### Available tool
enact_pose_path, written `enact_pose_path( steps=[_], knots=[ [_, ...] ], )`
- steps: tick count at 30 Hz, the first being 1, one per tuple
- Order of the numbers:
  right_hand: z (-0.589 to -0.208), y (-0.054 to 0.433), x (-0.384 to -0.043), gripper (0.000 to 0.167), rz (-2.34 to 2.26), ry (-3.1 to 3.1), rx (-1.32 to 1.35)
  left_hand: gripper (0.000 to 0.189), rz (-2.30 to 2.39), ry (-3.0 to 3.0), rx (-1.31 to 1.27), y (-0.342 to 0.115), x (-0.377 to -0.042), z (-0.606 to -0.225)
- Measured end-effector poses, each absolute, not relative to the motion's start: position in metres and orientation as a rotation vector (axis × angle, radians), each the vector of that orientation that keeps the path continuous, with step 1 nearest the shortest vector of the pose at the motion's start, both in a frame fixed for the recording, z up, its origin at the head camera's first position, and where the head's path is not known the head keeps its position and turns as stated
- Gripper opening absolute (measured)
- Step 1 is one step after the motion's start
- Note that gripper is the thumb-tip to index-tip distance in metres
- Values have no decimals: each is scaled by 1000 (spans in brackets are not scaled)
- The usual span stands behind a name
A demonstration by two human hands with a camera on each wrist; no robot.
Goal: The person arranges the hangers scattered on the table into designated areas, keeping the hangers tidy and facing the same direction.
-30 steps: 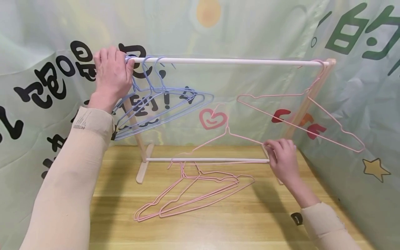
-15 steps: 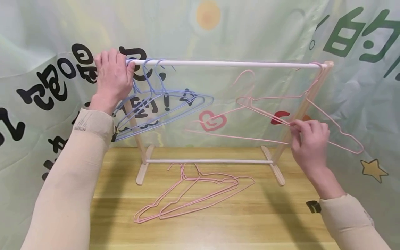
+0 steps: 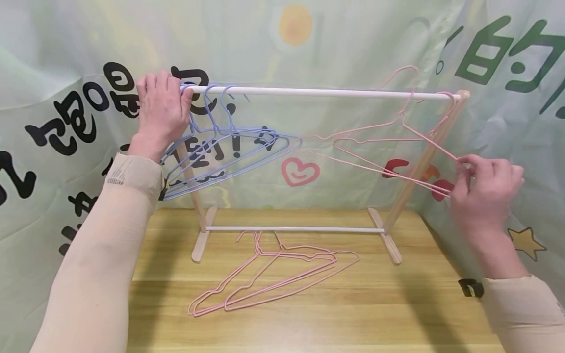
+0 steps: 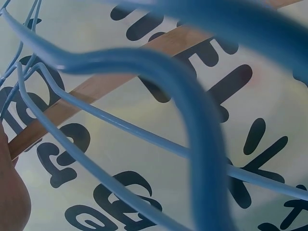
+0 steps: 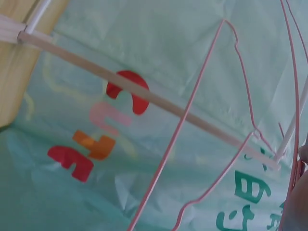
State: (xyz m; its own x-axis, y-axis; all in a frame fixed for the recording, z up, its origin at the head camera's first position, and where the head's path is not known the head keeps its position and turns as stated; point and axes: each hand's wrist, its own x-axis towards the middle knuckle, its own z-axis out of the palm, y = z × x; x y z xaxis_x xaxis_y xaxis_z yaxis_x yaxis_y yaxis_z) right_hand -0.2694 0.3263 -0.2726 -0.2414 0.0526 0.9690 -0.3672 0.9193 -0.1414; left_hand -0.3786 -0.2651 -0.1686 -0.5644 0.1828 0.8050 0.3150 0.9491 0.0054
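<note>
My left hand (image 3: 163, 108) grips the upper left corner of a small clothes rack (image 3: 309, 92), fingers curled over the end of its white top rod. Beside it several blue hangers (image 3: 253, 130) hang from the rod; their wires (image 4: 120, 122) cross the left wrist view. My right hand (image 3: 487, 196) pinches one end of a pink hanger (image 3: 428, 140). That hanger's hook rises above the rod, and its neck crosses in front; whether they touch I cannot tell. Another pink hanger (image 3: 379, 140) hangs at the rod's right end, also visible in the right wrist view.
Several pink hangers (image 3: 300, 254) lie overlapping on the wooden table (image 3: 309, 333), in front of the rack's lower bar (image 3: 287, 229). Wooden feet (image 3: 386, 238) support the rack. A printed cloth (image 3: 353, 44) stands behind and at both sides.
My right hand has lifted the pink hanger from low behind the lower bar, up and to the right, bringing its hook above the top rod. My left hand stays on the rack corner.
</note>
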Motion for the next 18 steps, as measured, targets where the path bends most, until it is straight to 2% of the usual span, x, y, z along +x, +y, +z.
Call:
enact_pose_path(
  steps=[7, 18],
  knots=[
    [-266, 335, -264, 23, 415, -1722, 181, 56, -183, -2204, -338, -264, -379, -168],
    [-279, 363, -267, 32, 391, -1782, 120, 55, -184, -2223, -329, -265, -378, -168]
  ],
)
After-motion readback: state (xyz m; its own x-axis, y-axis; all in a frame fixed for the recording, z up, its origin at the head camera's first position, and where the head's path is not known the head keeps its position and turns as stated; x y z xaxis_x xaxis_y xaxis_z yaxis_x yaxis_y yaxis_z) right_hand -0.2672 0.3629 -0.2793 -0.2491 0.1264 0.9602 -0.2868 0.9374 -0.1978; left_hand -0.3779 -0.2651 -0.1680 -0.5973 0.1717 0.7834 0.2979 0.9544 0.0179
